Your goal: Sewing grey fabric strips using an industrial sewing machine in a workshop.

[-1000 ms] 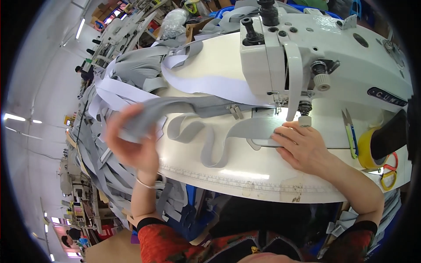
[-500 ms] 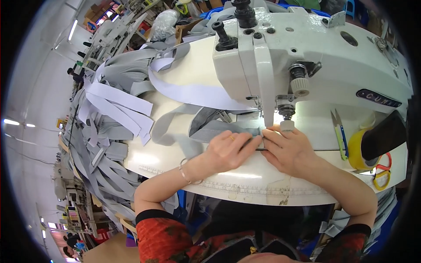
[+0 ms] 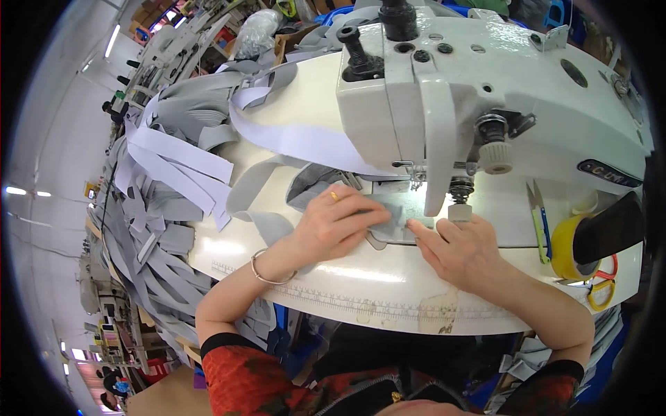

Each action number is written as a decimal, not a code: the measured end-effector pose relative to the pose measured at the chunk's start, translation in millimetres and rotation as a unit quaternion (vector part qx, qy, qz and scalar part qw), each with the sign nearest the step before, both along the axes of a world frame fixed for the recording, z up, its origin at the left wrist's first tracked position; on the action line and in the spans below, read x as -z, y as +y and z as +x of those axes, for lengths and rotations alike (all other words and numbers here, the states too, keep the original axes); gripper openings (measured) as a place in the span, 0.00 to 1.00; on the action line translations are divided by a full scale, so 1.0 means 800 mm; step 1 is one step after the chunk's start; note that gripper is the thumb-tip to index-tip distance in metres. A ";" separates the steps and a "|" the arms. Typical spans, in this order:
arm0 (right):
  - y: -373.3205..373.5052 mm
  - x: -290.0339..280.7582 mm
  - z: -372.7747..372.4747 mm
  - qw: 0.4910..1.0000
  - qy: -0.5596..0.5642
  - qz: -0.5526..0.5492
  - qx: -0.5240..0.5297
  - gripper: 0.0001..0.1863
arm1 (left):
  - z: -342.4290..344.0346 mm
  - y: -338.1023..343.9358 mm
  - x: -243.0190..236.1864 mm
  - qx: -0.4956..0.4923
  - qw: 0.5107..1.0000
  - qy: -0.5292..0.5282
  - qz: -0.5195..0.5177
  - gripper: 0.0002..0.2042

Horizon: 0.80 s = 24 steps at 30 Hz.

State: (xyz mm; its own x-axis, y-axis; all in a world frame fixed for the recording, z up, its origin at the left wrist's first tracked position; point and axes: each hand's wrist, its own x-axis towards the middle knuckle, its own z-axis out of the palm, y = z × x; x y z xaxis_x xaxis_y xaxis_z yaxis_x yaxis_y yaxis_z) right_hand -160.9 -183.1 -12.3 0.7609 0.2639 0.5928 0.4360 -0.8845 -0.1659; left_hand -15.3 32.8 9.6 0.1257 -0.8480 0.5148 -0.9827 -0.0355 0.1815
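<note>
A grey fabric strip (image 3: 392, 212) lies on the metal plate of a white sewing machine (image 3: 409, 125), left of the needle area. My left hand (image 3: 340, 223) holds this strip, its bent fingers pressing on the cloth. To the right, my right hand (image 3: 461, 253) has its index finger stretched toward the strip's right end and its thumb apart below. Nothing shows in its grip; the other fingers are partly hidden behind the machine's knob. Beyond my left hand, the darker grey cloth (image 3: 309, 184) lies folded, and a looped grey band (image 3: 251, 187) trails off leftward.
White strips (image 3: 184, 166) and piled grey strips (image 3: 166, 270) hang over the table's left side. On the right are thread snips (image 3: 538, 222), a yellow tape roll (image 3: 565, 241) with a dark object against it, and scissors (image 3: 602, 286). A ruler scale (image 3: 347, 305) runs along the front edge.
My hands have moved apart from close together near the needle. The left drew leftward along the strip; the right shifted slightly right and down. The view has shifted a little.
</note>
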 end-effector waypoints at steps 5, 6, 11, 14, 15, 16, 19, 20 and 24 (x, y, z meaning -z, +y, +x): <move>0.006 0.011 -0.001 1.000 0.008 -0.019 0.005 0.13 | -0.025 -0.034 -0.014 -0.080 0.985 -0.137 -0.067 0.16; 0.007 0.012 -0.002 1.000 0.016 -0.010 -0.004 0.13 | -0.035 -0.038 -0.013 -0.063 0.988 -0.138 -0.024 0.16; 0.010 0.008 0.000 0.999 0.020 0.022 -0.015 0.11 | -0.019 -0.041 0.008 -0.034 0.995 -0.091 0.003 0.17; 0.010 0.008 0.001 0.999 0.033 0.027 -0.024 0.11 | -0.005 -0.035 0.007 0.003 0.996 -0.091 0.022 0.18; 0.010 0.007 0.002 0.999 0.036 0.029 -0.024 0.11 | -0.002 -0.034 0.008 0.004 0.995 -0.097 0.020 0.19; 0.010 0.006 0.002 0.998 0.039 0.031 -0.023 0.11 | 0.000 -0.034 0.008 0.006 0.995 -0.103 0.016 0.20; 0.010 0.005 0.002 0.999 0.039 0.029 -0.021 0.10 | -0.005 -0.032 -0.001 -0.032 0.992 -0.123 0.007 0.21; 0.010 0.005 0.003 0.999 0.040 0.029 -0.021 0.10 | -0.007 -0.035 -0.005 -0.033 0.992 -0.123 0.007 0.21; 0.009 0.004 0.002 0.999 0.040 0.019 -0.017 0.10 | -0.009 -0.046 -0.002 -0.014 0.990 -0.138 -0.003 0.22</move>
